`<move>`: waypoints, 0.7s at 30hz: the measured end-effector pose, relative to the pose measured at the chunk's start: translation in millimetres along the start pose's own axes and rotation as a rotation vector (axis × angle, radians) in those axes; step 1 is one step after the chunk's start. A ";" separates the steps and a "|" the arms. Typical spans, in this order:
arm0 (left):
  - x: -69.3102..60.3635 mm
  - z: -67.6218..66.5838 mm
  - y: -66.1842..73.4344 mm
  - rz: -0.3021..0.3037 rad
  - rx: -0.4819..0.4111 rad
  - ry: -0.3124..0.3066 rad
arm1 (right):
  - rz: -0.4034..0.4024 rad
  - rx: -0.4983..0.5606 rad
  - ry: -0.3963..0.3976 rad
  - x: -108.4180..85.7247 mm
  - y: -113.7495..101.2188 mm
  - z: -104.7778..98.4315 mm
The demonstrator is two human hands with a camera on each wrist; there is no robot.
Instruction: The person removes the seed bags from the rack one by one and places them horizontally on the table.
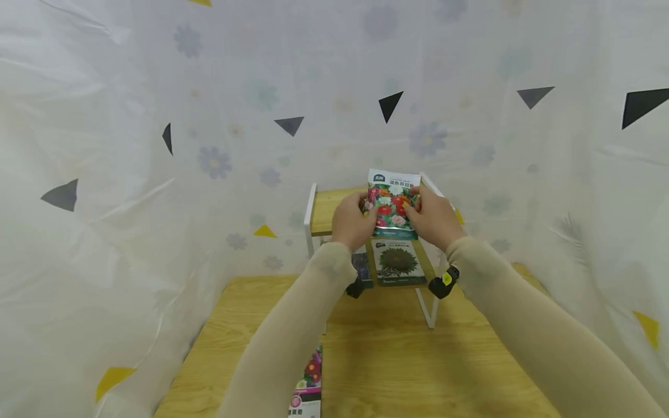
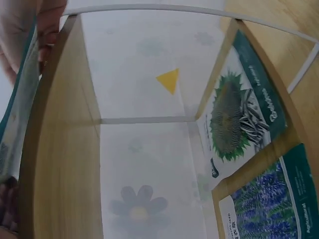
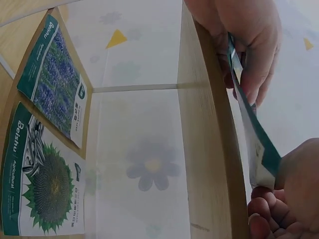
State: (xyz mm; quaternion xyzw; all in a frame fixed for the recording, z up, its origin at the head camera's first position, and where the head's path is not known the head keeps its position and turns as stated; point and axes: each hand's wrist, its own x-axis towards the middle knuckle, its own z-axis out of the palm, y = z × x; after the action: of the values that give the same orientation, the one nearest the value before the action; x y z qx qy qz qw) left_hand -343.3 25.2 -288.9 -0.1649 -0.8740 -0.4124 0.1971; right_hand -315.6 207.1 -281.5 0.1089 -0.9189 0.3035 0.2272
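Observation:
Both hands hold one seed packet (image 1: 389,206) with colourful flowers on its front, just above the top board of a small two-tier shelf (image 1: 326,212). My left hand (image 1: 353,222) pinches the packet's left edge; my right hand (image 1: 436,217) grips its right edge. In the right wrist view the packet (image 3: 256,144) appears edge-on between the two hands, close to the top board. On the lower board lie a sunflower seed packet (image 1: 398,263) and a packet with purple-blue flowers (image 2: 266,201), side by side.
Another flower packet (image 1: 312,377) lies on the wooden table (image 1: 387,371) in front of the shelf, partly hidden by the left sleeve. White shelf legs (image 1: 430,310) stand on the table. Behind hangs a pale curtain (image 1: 334,69) with flower and triangle prints.

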 end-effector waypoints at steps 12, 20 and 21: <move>-38.5 -6.7 -11.9 0.188 -0.286 0.144 | -0.183 0.028 0.156 -38.4 -10.6 10.7; -53.4 -12.6 -15.2 0.179 -0.346 0.090 | -0.218 0.045 0.178 -52.3 -11.9 9.2; -56.0 -13.4 -17.0 0.183 -0.354 0.087 | -0.227 0.052 0.179 -54.0 -12.2 10.1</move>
State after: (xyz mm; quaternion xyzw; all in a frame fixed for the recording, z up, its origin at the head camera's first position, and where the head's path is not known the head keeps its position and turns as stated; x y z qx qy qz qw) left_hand -299.6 -2.7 -319.2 -0.2576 -0.7598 -0.5469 0.2393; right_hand -267.9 194.7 -308.7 0.1905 -0.8686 0.3080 0.3382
